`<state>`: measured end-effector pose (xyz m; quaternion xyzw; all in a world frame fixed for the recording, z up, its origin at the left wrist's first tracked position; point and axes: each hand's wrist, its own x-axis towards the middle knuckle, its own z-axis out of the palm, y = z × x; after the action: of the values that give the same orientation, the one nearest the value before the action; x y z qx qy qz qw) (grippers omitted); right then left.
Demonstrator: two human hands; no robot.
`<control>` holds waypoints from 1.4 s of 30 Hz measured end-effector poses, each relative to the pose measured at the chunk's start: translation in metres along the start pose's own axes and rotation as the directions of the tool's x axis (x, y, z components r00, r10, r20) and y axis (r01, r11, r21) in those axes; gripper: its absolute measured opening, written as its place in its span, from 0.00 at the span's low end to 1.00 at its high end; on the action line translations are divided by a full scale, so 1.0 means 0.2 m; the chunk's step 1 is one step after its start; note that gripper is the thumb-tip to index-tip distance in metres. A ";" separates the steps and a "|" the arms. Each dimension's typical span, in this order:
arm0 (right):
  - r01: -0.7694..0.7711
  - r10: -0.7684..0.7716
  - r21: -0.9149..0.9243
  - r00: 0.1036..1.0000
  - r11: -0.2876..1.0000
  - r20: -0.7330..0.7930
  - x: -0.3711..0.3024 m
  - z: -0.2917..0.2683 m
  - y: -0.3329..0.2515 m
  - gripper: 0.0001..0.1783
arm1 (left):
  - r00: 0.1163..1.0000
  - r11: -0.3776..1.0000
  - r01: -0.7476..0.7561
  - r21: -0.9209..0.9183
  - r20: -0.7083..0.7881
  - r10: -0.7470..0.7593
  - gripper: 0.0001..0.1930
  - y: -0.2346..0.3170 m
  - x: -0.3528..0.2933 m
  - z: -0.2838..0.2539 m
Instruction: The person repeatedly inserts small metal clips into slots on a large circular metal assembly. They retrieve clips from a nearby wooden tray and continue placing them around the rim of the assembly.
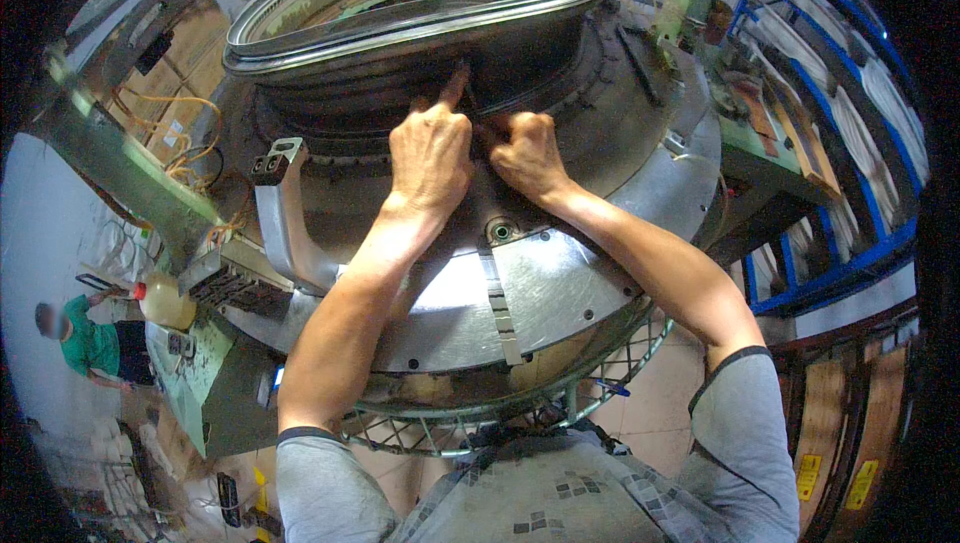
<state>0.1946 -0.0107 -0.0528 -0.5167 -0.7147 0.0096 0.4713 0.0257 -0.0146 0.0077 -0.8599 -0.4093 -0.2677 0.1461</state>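
Both hands reach to the dark side wall below the rim of a large round metal ring (pixel 420 28), which stands on a broad round machine. My left hand (pixel 430 148) has its index finger stretched up against that wall, while its other fingers curl under; nothing shows in it. Close beside it, my right hand (pixel 527 153) is closed, knuckles up, low against the wall. Its fingertips are hidden, so whatever they grip cannot be made out. Below the hands lies a shiny metal plate (pixel 560 288) with a small round fitting (pixel 501 232) and a narrow slotted strip (pixel 497 308).
A metal bracket arm (pixel 282 208) rises left of my left forearm. Further left are a green beam (pixel 130 148), orange cables, a yellowish bottle with a red cap (pixel 165 301) and a person in green (pixel 90 338). Blue racks (pixel 850 143) stand at the right.
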 end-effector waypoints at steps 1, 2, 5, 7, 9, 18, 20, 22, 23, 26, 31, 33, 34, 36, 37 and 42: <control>-0.010 0.017 -0.152 0.999 0.988 0.042 0.04 0.02 0.02 0.08 | 0.998 1.000 -0.009 0.000 -0.057 0.009 0.26 -0.01 0.01 0.00; 0.017 -0.021 -0.086 0.999 0.996 -0.045 0.07 0.05 0.03 0.08 | 0.999 1.000 -0.008 0.027 -0.042 0.009 0.33 -0.03 0.02 0.00; -0.083 0.079 -0.019 0.982 0.996 -0.170 0.17 0.13 0.04 0.10 | 0.997 0.999 0.032 0.027 -0.070 -0.030 0.09 -0.04 0.02 0.01; -0.114 0.112 0.006 0.965 0.994 -0.235 0.20 0.15 0.05 0.11 | 0.997 0.998 0.044 0.041 -0.062 -0.041 0.02 -0.05 0.02 0.02; -0.091 0.096 0.032 0.954 0.995 -0.283 0.23 0.16 0.05 0.12 | 0.998 0.997 0.051 0.064 -0.047 -0.048 0.01 -0.05 0.02 0.03; 0.131 -0.218 -0.453 0.965 0.882 -0.143 0.30 0.01 0.08 0.18 | 0.995 0.990 0.093 0.105 0.019 -0.095 0.49 -0.08 0.02 0.04; 0.173 -0.259 -0.477 0.959 0.862 -0.119 0.32 -0.01 0.07 0.18 | 0.993 0.990 0.115 0.084 0.032 -0.118 0.51 -0.07 0.03 0.03; 0.179 -0.272 -0.509 0.956 0.842 -0.114 0.34 -0.02 0.07 0.18 | 0.994 0.992 0.109 0.064 0.021 -0.110 0.52 -0.07 0.03 0.03; 0.174 -0.281 -0.508 0.949 0.844 -0.142 0.35 -0.03 0.07 0.19 | 0.995 0.994 0.095 0.047 0.009 -0.095 0.51 -0.08 0.03 0.02; 0.135 -0.269 -0.488 0.939 0.863 -0.215 0.38 -0.03 0.05 0.19 | 0.997 0.997 0.069 0.020 -0.018 -0.069 0.49 -0.09 0.02 0.03; 0.062 -0.190 -0.505 0.960 0.861 -0.207 0.36 0.00 0.02 0.21 | 0.998 0.998 0.057 0.029 -0.024 -0.056 0.48 -0.11 0.01 0.04; 0.075 -0.170 -0.510 0.975 0.857 -0.144 0.33 0.01 0.03 0.21 | 0.997 0.998 0.061 0.023 -0.056 -0.059 0.48 -0.12 0.01 0.04; 0.105 -0.195 -0.507 0.973 0.855 -0.127 0.31 0.02 0.04 0.21 | 0.996 0.994 0.089 0.060 -0.012 -0.088 0.51 -0.13 0.00 0.04; 0.103 -0.130 -0.583 0.991 0.806 -0.004 0.30 0.01 0.06 0.20 | 0.998 0.994 0.042 0.104 -0.060 -0.036 0.27 -0.15 0.01 0.04; 0.077 -0.033 -0.630 0.996 0.773 0.082 0.27 -0.01 0.06 0.20 | 0.998 0.994 0.006 0.108 -0.064 0.001 0.18 -0.15 0.00 0.04; 0.010 0.000 -0.383 1.000 0.924 0.027 0.08 -0.30 -0.12 0.16 | 0.997 0.995 -0.063 -0.079 -0.043 0.060 0.06 -0.15 -0.05 0.00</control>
<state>0.2174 -0.0377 0.0034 -0.5969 -0.7102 -0.1245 0.3519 -0.0042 -0.0024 0.0025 -0.8717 -0.3685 -0.2965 0.1278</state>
